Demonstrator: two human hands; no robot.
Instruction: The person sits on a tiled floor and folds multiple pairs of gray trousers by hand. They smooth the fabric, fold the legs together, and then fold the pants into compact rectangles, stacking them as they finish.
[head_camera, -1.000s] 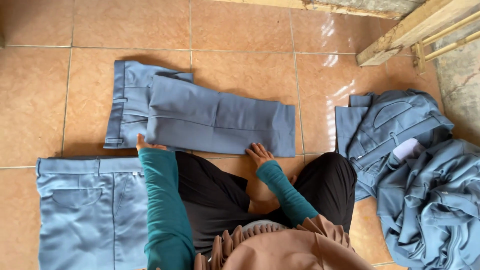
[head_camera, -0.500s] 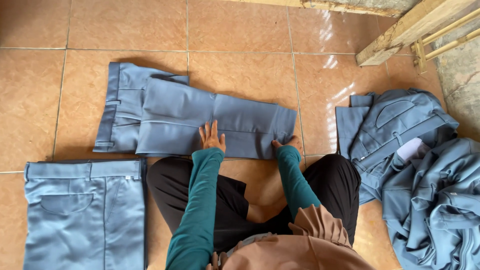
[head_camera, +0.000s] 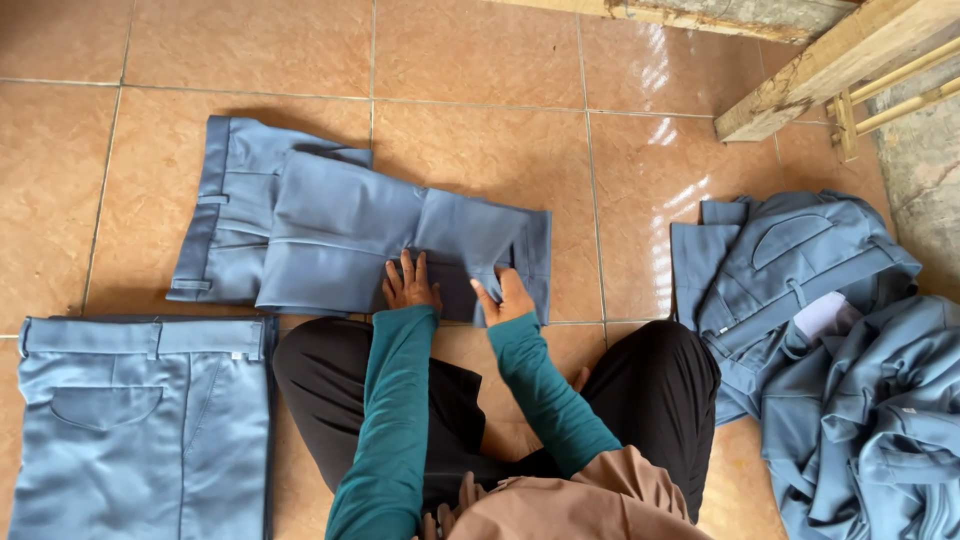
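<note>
Broadly, a heap of blue-grey garments (head_camera: 850, 370) lay at three o'clock and flat trousers (head_camera: 140, 425) at eight o'clock on the tiled floor (head_camera: 480, 70). Folded trousers (head_camera: 340, 230) sat at twelve o'clock of the knees. The left hand (head_camera: 410, 285) pressed flat, unclenched; the right hand (head_camera: 508, 296) pinched their cloth.

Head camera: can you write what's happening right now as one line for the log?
left hand flat on folded blue trousers | right hand lifting their cuff end | folded trousers left | blue clothes pile right | tiled floor
</note>
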